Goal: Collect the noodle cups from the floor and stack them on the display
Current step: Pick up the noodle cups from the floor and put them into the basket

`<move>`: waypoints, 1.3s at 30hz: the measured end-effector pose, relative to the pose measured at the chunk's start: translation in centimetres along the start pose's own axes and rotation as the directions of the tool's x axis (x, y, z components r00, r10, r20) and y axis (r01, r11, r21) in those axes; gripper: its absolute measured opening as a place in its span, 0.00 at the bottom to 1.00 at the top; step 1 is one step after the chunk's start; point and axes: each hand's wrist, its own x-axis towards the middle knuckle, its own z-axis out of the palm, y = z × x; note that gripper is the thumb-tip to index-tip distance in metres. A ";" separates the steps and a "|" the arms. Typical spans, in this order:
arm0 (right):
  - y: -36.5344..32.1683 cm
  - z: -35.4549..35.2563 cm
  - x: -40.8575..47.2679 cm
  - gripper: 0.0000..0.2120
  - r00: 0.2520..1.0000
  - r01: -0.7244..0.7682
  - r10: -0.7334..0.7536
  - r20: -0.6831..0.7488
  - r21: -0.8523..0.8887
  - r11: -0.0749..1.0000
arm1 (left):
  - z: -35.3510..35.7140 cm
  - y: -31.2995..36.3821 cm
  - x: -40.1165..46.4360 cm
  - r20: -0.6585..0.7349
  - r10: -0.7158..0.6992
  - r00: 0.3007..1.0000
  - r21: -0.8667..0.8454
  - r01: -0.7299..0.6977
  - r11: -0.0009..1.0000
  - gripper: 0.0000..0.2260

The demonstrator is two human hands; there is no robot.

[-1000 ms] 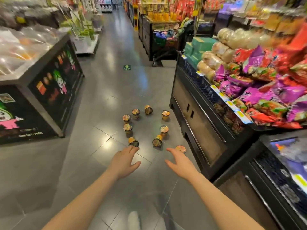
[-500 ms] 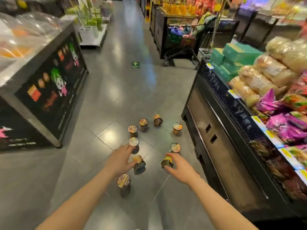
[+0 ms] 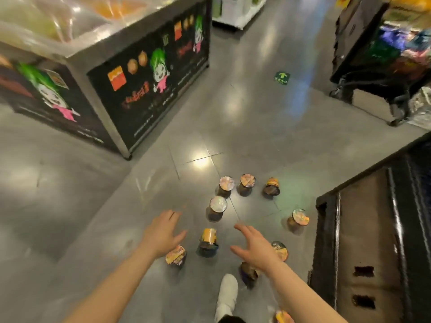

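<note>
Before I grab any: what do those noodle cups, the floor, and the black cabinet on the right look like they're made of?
Noodle cups: probably printed paper or thin plastic walls with foil-like lids; one lid glares pale. Blurred, so uncertain.
Floor: grey polished tile, judging by grout lines and mirror-like light spots.
Black cabinet: looks like painted metal or laminate, semi-gloss; streaky highlights along its edges.

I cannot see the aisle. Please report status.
Left hand, right hand open, empty. Noodle cups on floor, none collected. White shoe among them.
</note>
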 end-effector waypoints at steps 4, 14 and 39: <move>3.0 0.2 7.0 0.31 0.991 0.089 -0.083 0.105 -0.052 0.995 | 5.5 -1.4 1.6 -0.039 -0.149 0.988 -0.096 0.145 0.985 0.28; 11.9 12.6 23.0 0.36 0.934 0.195 -0.155 0.321 -0.098 0.976 | 26.0 -6.4 2.0 0.130 -0.517 0.846 -0.229 0.533 0.815 0.33; 21.2 37.0 42.3 0.32 0.911 0.305 -0.177 0.373 -0.317 0.898 | 51.1 -18.9 11.9 0.295 -0.546 0.784 0.035 0.562 0.826 0.50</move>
